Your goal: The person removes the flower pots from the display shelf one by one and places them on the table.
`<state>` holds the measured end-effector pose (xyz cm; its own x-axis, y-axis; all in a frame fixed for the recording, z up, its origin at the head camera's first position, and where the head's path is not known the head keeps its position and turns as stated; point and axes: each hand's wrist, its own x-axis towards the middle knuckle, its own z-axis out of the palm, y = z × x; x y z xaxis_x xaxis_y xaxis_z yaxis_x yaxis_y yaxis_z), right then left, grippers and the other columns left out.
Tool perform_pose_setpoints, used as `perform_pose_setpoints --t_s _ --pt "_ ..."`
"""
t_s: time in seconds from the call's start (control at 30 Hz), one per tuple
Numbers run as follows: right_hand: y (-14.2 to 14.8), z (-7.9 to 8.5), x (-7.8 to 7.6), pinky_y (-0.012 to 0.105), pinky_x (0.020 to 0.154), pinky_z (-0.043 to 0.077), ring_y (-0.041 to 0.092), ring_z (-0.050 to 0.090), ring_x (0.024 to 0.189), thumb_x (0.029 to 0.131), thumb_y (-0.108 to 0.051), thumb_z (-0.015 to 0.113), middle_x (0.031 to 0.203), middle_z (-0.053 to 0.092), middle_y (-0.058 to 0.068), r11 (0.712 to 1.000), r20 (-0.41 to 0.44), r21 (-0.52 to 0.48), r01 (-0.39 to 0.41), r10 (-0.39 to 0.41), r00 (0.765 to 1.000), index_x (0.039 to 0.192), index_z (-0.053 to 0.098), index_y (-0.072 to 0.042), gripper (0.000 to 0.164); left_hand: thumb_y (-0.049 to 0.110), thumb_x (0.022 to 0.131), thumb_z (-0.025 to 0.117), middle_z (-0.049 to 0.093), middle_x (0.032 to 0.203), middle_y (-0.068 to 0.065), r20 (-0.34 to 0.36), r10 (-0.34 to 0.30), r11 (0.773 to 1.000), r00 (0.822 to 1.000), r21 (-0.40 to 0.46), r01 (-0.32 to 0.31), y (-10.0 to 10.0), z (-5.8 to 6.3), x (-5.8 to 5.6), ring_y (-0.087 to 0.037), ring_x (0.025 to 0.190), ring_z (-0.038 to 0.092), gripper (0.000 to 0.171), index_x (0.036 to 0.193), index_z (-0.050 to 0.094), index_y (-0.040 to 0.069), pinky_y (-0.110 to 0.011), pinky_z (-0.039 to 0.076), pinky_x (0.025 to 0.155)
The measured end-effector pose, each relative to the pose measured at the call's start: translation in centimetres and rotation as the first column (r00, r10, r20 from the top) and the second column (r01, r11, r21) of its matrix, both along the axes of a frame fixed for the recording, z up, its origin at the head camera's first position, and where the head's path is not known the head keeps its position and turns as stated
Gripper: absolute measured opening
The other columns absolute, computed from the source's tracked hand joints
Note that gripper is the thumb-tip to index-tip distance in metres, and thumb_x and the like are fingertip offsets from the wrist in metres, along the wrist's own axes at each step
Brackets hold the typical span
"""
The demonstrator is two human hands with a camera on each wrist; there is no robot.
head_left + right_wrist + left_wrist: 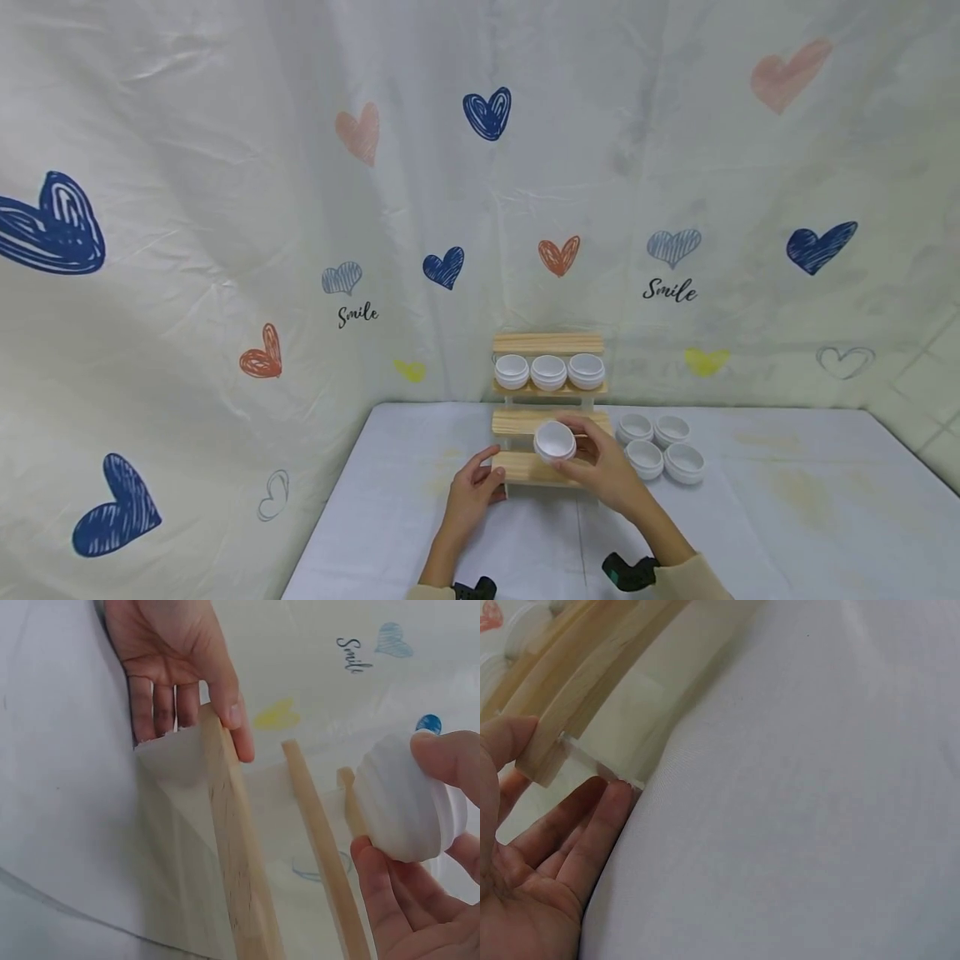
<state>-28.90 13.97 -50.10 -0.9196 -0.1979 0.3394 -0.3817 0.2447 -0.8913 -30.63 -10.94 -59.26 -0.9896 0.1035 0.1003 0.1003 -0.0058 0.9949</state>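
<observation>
A small white ribbed bowl (555,442) is held up in my right hand (603,471), pinched between thumb and fingers in front of the lower boards of a stepped wooden rack (528,469). The right wrist view shows this bowl (401,799) tilted, its ribbed side toward the camera. My left hand (471,493) grips the left end of the rack's lowest board. In the left wrist view, that hand's thumb lies on the board's end (547,754) and its fingertips touch the clear side support below. Three white bowls (549,372) stand in a row on the upper shelf.
Several more white bowls (665,447) stand grouped on the table just right of the rack. A white cloth (787,492) covers the table. Behind the rack hangs a pale curtain (465,192) printed with hearts and words.
</observation>
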Motion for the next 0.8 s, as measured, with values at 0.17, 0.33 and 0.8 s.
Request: perform_pose_setpoints --t_s 0.17,0.33,0.8 --pt "0.6 0.1 0.8 0.018 0.094 0.055 0.02 0.065 0.112 0.083 -0.019 0.086 0.127 0.065 0.014 1.0 0.037 0.005 0.008 -0.008 0.999 0.139 0.057 -0.009 0.064 0.023 0.099 0.069 0.073 0.114 -0.016 -0.002 -0.009 1.0 1.0 0.007 0.009 -0.1 0.0 -0.1 -0.021 0.099 0.073 0.048 0.145 0.057 0.014 -0.04 0.065 0.082" --pt "1.3 -0.3 1.1 0.018 0.093 0.056 0.016 0.065 0.112 0.083 -0.019 0.086 0.13 0.063 0.015 1.0 0.045 0.003 0.004 -0.004 0.999 0.137 0.057 -0.008 0.063 0.023 0.099 0.069 0.073 0.116 -0.018 -0.004 -0.019 1.0 1.0 0.016 0.019 -0.1 0.1 -0.2 -0.016 0.098 0.072 0.049 0.146 0.057 0.014 -0.041 0.065 0.083" --pt "3.4 -2.1 2.1 0.018 0.086 0.059 0.001 0.065 0.105 0.084 -0.013 0.085 0.126 0.063 0.02 0.999 0.03 -0.031 0.01 -0.009 1.0 0.135 0.057 -0.003 0.059 0.022 0.099 0.069 0.073 0.116 -0.019 -0.01 -0.011 1.0 1.0 0.009 0.011 -0.1 0.0 -0.2 -0.016 0.098 0.073 0.048 0.145 0.057 0.013 -0.041 0.065 0.083"
